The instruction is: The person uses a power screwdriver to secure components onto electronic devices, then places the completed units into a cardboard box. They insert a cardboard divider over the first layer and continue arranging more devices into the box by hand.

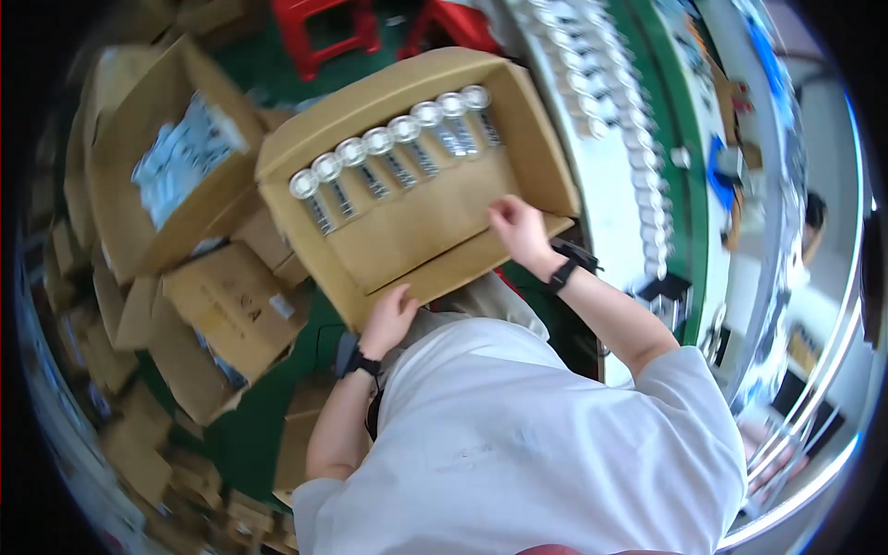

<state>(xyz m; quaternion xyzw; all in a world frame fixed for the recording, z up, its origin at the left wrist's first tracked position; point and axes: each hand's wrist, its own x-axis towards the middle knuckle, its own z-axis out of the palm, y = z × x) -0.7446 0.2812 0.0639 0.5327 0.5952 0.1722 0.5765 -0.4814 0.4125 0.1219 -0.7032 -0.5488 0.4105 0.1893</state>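
An open cardboard box [425,239] lies in front of me, tilted across my lap. Along its far side runs a row of several small pieces with round silvery-white heads [405,129] and narrow clear stems with dark markings; I cannot tell their exact kind. My left hand [390,319] has its fingers bent over the near wall of the box, close to the left corner. Over the near right part of the box is my right hand [518,231], fingers curled together. Whatever it may hold is hidden or too small to see. Dark bands circle both wrists.
On the right, a white-topped bench [601,199] carries long rows of similar round pieces [643,157]. A larger carton [166,199] at left holds pale blue plastic bags [185,153]. Another carton [236,310] lies below it. A red stool [324,37] stands at the back.
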